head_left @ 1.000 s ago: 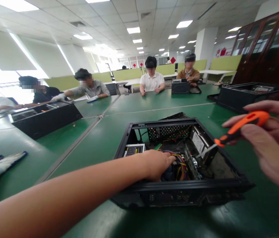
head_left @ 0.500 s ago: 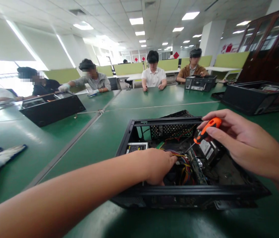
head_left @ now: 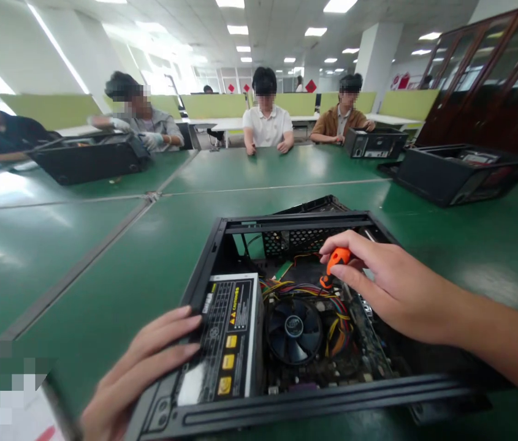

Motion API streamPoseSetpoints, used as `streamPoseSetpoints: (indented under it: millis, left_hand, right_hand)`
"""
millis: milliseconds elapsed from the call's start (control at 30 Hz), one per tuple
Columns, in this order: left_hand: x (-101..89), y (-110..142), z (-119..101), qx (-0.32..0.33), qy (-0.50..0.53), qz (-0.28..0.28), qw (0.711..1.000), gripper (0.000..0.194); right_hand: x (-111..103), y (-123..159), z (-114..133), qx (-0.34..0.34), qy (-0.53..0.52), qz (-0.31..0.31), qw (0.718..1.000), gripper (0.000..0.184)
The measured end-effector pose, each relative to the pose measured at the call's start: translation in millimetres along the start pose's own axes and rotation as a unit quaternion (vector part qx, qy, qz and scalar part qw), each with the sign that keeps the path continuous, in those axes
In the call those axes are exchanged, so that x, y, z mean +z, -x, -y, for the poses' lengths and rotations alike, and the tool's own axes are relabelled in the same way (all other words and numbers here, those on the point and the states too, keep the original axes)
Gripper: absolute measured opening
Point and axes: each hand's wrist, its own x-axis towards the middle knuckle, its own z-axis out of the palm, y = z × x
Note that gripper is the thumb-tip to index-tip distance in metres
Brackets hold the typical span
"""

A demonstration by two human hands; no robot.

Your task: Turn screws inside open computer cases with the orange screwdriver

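Observation:
An open black computer case point(head_left: 286, 222) lies on the green table point(head_left: 102, 269) in front of me. Inside it I see a grey power supply point(head_left: 231, 331) on the left, a round black fan point(head_left: 293, 329) in the middle and coloured cables point(head_left: 304, 288). My right hand point(head_left: 378, 282) is closed on an orange-handled screwdriver point(head_left: 336, 262) pointing down into the case beyond the fan. My left hand point(head_left: 143, 361) rests on the case's left wall beside the power supply, fingers stretched out flat.
Other people sit round the table's far and left sides. Black computer cases stand at the far left point(head_left: 88, 160), far right point(head_left: 456, 173) and back point(head_left: 373, 142). A dark wooden cabinet point(head_left: 493, 73) is at the right. A blurred patch covers the bottom left corner.
My left hand has come out of the case and now lies on its left wall. My right hand has brought the screwdriver down into the case. The view has tilted down and closer.

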Motion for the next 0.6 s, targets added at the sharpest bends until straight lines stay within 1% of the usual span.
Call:
streamPoseSetpoints:
  millis: [67,100,233,367,433,600]
  left_hand:
    - [10.9,-1,8,0.025,0.069,-0.035,0.997,0.108]
    - [13.9,-1,10,0.03,0.087,-0.044,0.995,0.107]
    - [17.7,1,14,0.022,0.096,-0.051,0.994,0.101]
    - [22.4,4,10,0.01,0.109,-0.075,0.991,0.099]
    - [26.0,4,7,0.017,0.113,-0.092,0.989,0.099]
    - [32.0,3,4,0.041,0.115,-0.115,0.986,0.103]
  right_hand:
    - [0,0,0,0.004,-0.002,0.002,1.0,0.019]
    - [1,0,0,0.007,-0.003,0.002,1.0,0.019]
    - [4,2,0,0.027,-0.007,0.003,1.0,0.019]
    - [8,6,-3,0.043,-0.009,0.031,0.999,0.018]
    - [8,8,-3,0.041,-0.009,0.038,0.998,0.018]
    - [3,10,0,0.041,-0.015,-0.012,0.999,0.017]
